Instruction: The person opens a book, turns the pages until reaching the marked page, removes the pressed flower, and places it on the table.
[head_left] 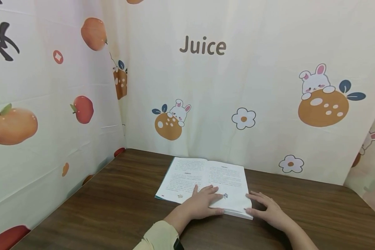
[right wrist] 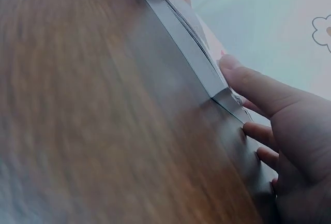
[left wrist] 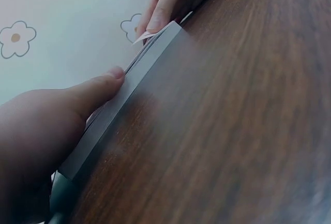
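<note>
An open book (head_left: 187, 173) with printed text and small pictures lies on the brown wooden table. My left hand (head_left: 203, 203) rests on its lower middle, fingers spread over the right page and thumb at the near edge. At the lower right corner my right hand (head_left: 268, 211) pinches a page with thumb and forefinger. In the left wrist view the corner of this page (left wrist: 148, 36) stands lifted above the thick page block (left wrist: 150, 58). The right wrist view shows the right thumb on the raised page (right wrist: 209, 32), the other fingers beside the book's edge.
The wooden table (head_left: 128, 184) reaches to a pale curtain (head_left: 212, 86) behind, printed with fruit, rabbits, flowers and the word "Juice". Another printed curtain (head_left: 50, 83) hangs along the left side. A dark band (head_left: 178, 244) shows at my left sleeve.
</note>
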A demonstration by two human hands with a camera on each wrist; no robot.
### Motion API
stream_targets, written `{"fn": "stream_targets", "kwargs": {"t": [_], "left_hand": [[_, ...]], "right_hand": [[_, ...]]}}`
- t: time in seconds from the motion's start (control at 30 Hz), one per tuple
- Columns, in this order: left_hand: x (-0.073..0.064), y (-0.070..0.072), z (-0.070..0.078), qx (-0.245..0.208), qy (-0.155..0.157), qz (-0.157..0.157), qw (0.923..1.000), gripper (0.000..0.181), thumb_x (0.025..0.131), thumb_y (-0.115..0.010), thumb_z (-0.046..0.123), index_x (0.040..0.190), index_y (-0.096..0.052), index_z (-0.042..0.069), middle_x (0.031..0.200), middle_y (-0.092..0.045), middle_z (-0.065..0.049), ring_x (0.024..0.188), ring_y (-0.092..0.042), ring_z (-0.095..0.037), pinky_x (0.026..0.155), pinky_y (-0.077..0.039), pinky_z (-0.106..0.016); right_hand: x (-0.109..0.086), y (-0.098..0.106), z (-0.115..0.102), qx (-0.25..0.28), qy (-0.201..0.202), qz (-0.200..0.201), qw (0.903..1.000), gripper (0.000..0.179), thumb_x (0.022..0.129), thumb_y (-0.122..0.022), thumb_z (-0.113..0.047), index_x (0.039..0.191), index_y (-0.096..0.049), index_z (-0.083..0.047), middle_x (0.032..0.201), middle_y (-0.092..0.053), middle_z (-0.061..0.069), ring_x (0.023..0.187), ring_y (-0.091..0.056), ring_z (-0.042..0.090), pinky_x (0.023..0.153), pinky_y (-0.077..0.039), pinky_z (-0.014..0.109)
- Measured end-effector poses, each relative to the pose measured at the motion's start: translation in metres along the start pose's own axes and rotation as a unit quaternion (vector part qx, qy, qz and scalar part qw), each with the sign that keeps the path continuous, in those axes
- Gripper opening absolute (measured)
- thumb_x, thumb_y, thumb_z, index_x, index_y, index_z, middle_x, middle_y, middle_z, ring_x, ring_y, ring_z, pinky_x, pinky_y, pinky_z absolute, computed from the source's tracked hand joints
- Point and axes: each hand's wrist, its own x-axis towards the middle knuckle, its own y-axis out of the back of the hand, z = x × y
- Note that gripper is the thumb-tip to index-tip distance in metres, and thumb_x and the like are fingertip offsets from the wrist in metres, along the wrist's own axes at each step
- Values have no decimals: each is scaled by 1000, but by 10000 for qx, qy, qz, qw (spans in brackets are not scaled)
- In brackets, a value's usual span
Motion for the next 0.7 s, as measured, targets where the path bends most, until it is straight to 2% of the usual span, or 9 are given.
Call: {"fn": "stream_targets", "kwargs": {"t": [0.17,0.27,0.5,0.6,0.7], "left_hand": [[0,0,1,82,-48,194,9998,54,87,-43,62,129,-55,29,143,-39,6,136,-26,-16,103,-14,-63],[0,2,1,148,-99,388,9991,50,89,-45,59,124,-59,27,139,-44,6,134,-30,-15,102,-18,-63],[-1,6,3,526,-283,882,9943,48,88,-53,52,130,-52,28,126,-55,11,121,-46,-8,102,-26,-57],[-1,7,4,943,-674,1105,9871,48,89,-56,46,133,-49,29,123,-58,13,114,-51,-4,102,-31,-47],[-1,8,3,1341,-1279,1358,9733,49,88,-63,33,134,-48,31,124,-57,14,115,-50,-2,98,-37,-36]], "right_hand": [[-1,-1,-2,-99,-205,61,9997,53,82,-66,-41,127,-57,-15,139,-42,17,130,-22,48,92,-18,72],[0,0,-3,-96,-288,112,9995,56,84,-63,-42,132,-52,-14,140,-40,19,130,-23,49,93,-19,71],[1,2,-6,432,-324,83,9985,55,99,-37,-37,144,-31,-5,140,-39,22,130,-25,47,95,-21,68],[1,3,-7,419,-414,64,9982,56,100,-32,-39,144,-30,-3,140,-38,23,130,-24,47,95,-21,68],[1,2,-7,369,-412,92,9984,58,100,-31,-40,143,-31,-1,141,-35,24,130,-25,47,96,-22,67]]}}
